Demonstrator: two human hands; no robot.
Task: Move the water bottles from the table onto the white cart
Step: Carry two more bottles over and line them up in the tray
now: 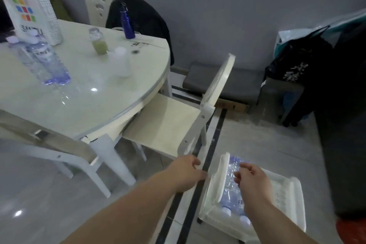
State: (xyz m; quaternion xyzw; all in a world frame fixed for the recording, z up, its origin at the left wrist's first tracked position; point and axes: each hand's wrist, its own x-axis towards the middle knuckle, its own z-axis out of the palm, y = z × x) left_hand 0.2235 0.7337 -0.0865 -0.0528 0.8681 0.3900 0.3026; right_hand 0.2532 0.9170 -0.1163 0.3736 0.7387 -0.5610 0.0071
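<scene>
The white cart stands on the floor at the lower right, with two clear water bottles lying in its top tray, caps toward me. My right hand hovers just above those bottles, fingers loosely curled and holding nothing. My left hand hangs left of the cart near the chair's corner, fingers curled, also holding nothing. Two more clear water bottles with white caps stand on the round white table at the far left.
On the table are a white paper bag, a jar of green liquid, a blue metal bottle and a translucent cup. A white chair sits between table and cart. Dark bags stand at the right.
</scene>
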